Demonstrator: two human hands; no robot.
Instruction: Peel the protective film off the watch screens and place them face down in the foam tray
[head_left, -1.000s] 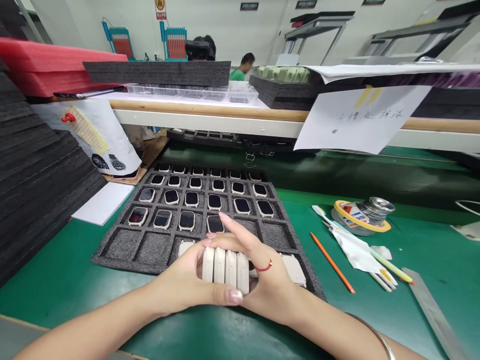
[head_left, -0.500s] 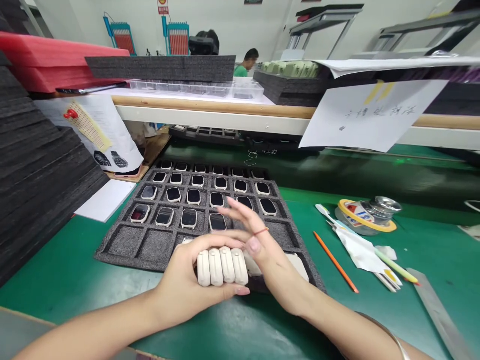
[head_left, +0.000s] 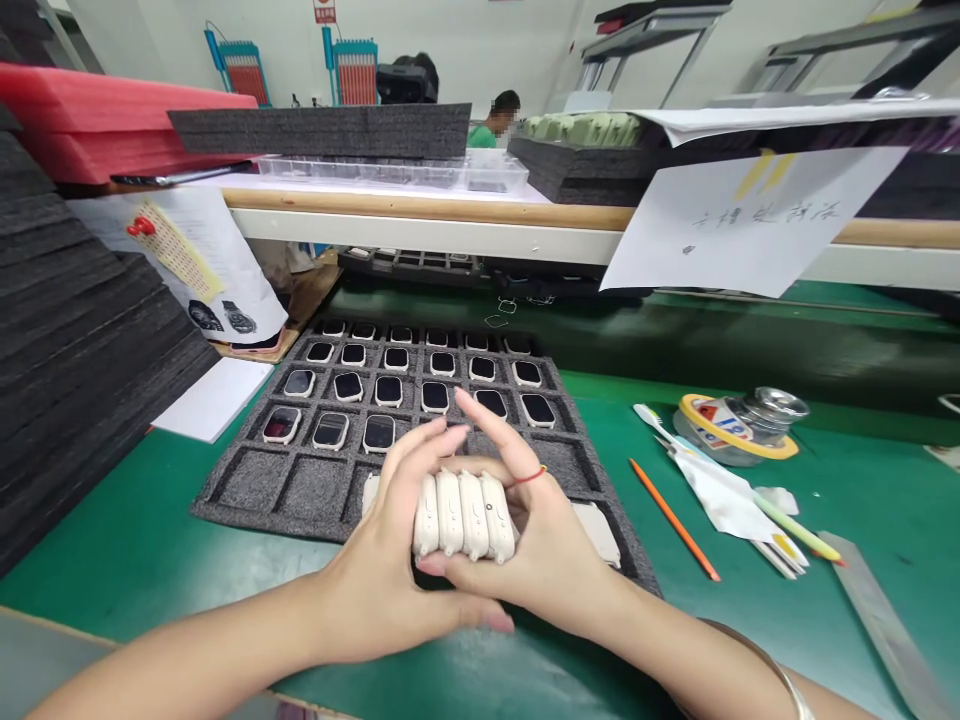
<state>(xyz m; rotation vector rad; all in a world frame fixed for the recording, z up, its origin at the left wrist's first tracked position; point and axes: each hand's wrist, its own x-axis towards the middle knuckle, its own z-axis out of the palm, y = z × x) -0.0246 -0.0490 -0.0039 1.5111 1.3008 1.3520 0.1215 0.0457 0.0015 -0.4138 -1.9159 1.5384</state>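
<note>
A row of several cream smartwatch cases (head_left: 463, 515), pressed side by side, is held above the front of the foam tray (head_left: 311, 490). My right hand (head_left: 551, 530) grips the row from the right, thumb below and fingers around the far side. Close against the left end is my left hand (head_left: 382, 560), its fingers stretched out and its thumb apart from the cases; whether its palm touches them is hidden. Smartwatches with dark screens (head_left: 388, 391) fill several of the tray's compartments. More pale cases (head_left: 596, 530) lie in the front compartments, partly behind my hands.
Stacked dark foam sheets (head_left: 82, 280) rise at the left beside a white paper pad (head_left: 214, 400). To the right lie an orange stick (head_left: 673, 518), a clear jar (head_left: 750, 425), wrapped tools (head_left: 720, 490) and a metal ruler (head_left: 885, 620). A shelf (head_left: 435, 225) crosses above; a person sits beyond it.
The case row has passed from my left hand to my right and turned, showing its button sides. My left thumb has come off it, and my right fingers have closed around it.
</note>
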